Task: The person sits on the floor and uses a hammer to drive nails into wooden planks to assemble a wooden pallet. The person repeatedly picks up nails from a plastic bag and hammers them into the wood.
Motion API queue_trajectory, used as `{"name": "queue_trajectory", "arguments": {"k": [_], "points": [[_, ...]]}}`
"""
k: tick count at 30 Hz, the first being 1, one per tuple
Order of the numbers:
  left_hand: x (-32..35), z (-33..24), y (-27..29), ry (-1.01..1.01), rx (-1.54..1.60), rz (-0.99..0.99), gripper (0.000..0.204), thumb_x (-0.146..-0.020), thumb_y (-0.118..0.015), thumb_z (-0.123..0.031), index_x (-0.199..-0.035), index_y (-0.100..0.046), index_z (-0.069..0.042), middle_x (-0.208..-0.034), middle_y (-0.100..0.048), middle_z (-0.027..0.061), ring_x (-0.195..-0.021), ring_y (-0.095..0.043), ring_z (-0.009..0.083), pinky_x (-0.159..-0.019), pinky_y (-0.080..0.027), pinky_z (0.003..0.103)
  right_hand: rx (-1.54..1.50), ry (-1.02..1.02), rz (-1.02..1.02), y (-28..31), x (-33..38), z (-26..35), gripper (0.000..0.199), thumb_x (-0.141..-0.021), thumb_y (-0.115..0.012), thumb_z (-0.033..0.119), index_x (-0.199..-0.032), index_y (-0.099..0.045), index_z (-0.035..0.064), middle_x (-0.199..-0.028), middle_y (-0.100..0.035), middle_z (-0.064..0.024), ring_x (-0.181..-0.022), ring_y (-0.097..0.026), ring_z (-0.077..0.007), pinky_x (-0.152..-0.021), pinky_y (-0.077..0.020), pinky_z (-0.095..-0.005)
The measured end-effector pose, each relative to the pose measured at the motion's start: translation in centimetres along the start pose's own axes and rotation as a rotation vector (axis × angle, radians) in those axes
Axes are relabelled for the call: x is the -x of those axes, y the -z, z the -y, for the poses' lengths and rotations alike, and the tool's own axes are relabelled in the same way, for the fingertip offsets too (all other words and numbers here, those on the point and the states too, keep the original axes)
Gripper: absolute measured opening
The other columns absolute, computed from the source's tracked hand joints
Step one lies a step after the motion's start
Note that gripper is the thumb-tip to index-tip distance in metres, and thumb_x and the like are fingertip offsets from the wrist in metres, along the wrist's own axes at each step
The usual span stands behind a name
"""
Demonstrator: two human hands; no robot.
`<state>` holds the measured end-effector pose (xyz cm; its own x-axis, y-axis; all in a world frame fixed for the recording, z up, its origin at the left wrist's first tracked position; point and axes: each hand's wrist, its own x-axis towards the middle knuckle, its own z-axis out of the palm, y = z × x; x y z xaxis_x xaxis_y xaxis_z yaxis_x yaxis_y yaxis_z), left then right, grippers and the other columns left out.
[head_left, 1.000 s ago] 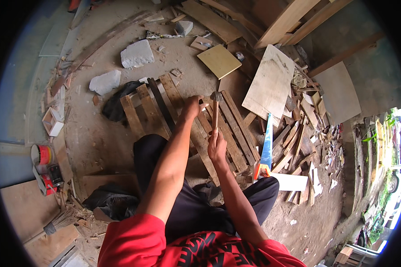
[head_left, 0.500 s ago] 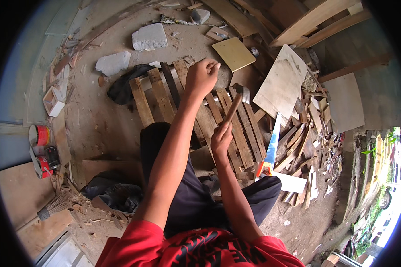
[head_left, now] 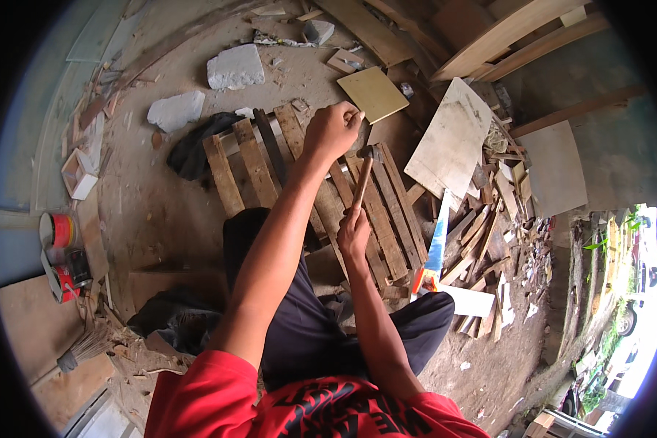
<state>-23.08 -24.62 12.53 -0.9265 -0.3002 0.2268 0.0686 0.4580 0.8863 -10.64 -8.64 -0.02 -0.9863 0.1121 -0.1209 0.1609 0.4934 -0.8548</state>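
My right hand (head_left: 353, 232) grips the wooden handle of a hammer (head_left: 362, 182). Its dark head is up beside my left wrist, over the slats; whether it touches wood I cannot tell. Farther out, my left hand (head_left: 333, 130) is closed, thumb against the curled fingers, above the far part of a slatted wooden pallet (head_left: 256, 162). Anything pinched there is hidden or too small to name. The pallet lies in front of my bent legs, and my left forearm covers part of its middle.
A handsaw (head_left: 438, 237) with an orange handle lies right of the pallet, beside scrap wood (head_left: 482, 226) and a pale board (head_left: 451, 139). A yellowish panel (head_left: 373, 95) and white blocks (head_left: 236, 67) are beyond. Cans (head_left: 57, 231) and a broom (head_left: 84, 346) stand left.
The hammer's head has swung left, toward my left wrist, and its handle is now more upright. My left hand keeps its closed pose. The whole view has shifted slightly.
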Motion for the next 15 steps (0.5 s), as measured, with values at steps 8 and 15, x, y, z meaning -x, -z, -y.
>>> {"name": "queue_trajectory", "arguments": {"k": [8,15], "points": [[0.2,-0.9,-1.5,-0.039,0.033,0.063,0.032,-0.093,-0.068,-0.03,-0.1,-0.071,0.0,-0.085,-0.073,0.0157,-0.078,-0.072,0.0263,-0.07,-0.055,0.036,-0.045,-0.029,0.032,0.1,-0.1,0.6,0.046,-0.108,-0.036,0.037,-0.087,-0.053,-0.0001,-0.062,-0.054,-0.013,-0.055,-0.055,-0.0262,-0.055,-0.0436,-0.0412],[-0.3,-1.0,-0.9,-0.003,0.116,0.029,0.033,-0.094,-0.067,-0.031,-0.101,-0.071,0.001,-0.083,-0.073,0.0146,-0.075,-0.071,0.0235,-0.069,-0.055,0.034,-0.095,0.048,-0.022,-0.4,1.1,0.9,0.044,-0.108,-0.034,0.036,-0.09,-0.053,0.0006,-0.063,-0.055,-0.012,-0.054,-0.056,-0.0265,-0.054,-0.044,-0.042]]}}
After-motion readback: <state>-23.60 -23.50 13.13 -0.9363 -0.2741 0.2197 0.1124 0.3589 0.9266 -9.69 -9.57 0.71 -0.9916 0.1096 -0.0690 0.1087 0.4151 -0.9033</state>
